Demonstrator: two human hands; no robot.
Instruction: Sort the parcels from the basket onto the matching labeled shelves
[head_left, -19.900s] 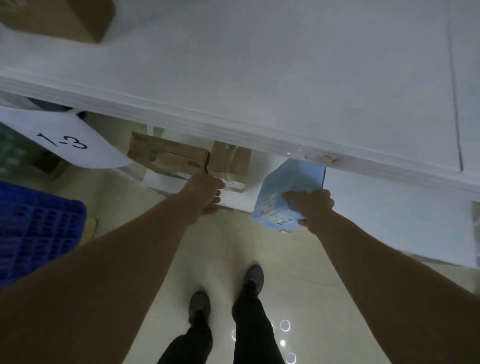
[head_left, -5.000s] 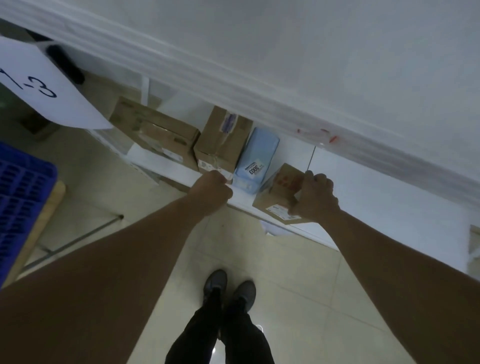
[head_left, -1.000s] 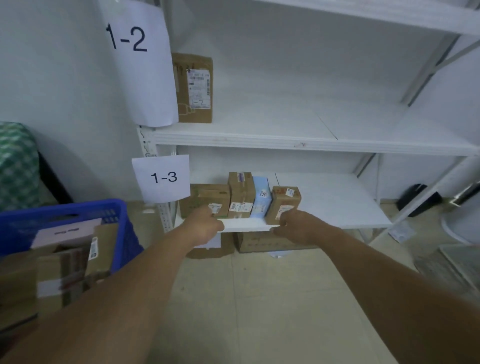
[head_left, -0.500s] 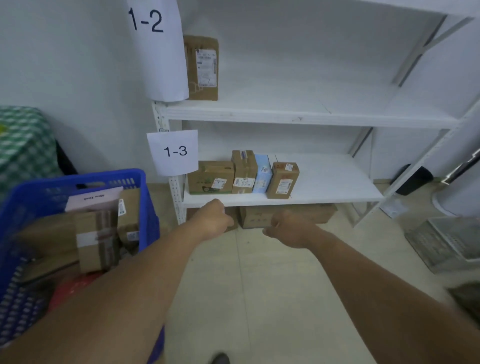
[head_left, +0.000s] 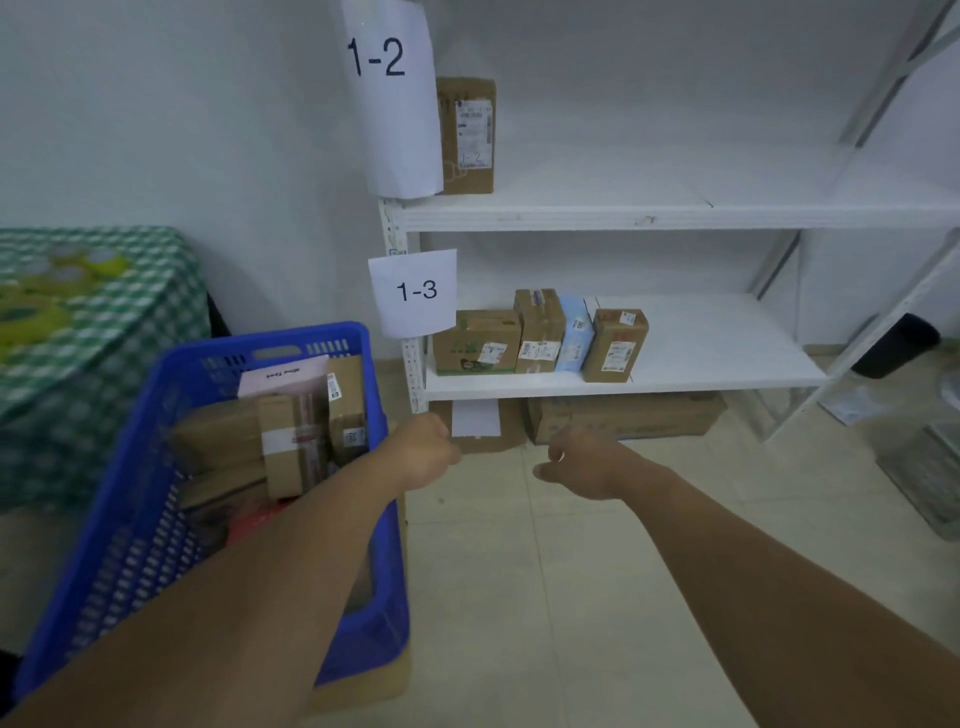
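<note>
Parcels (head_left: 291, 441) in basket (head_left: 130, 493) beside left grip (head_left: 423, 452)

A tall white paper sheet (head_left: 389, 104) at the upper centre of the frame reads "1-2" in dark digits. Below it, a smaller white paper sheet (head_left: 415, 293) on the white shelf upright (head_left: 414, 369) reads "1-3". Shipping labels on the brown cardboard parcels (head_left: 540, 332) are too small to read.
</note>
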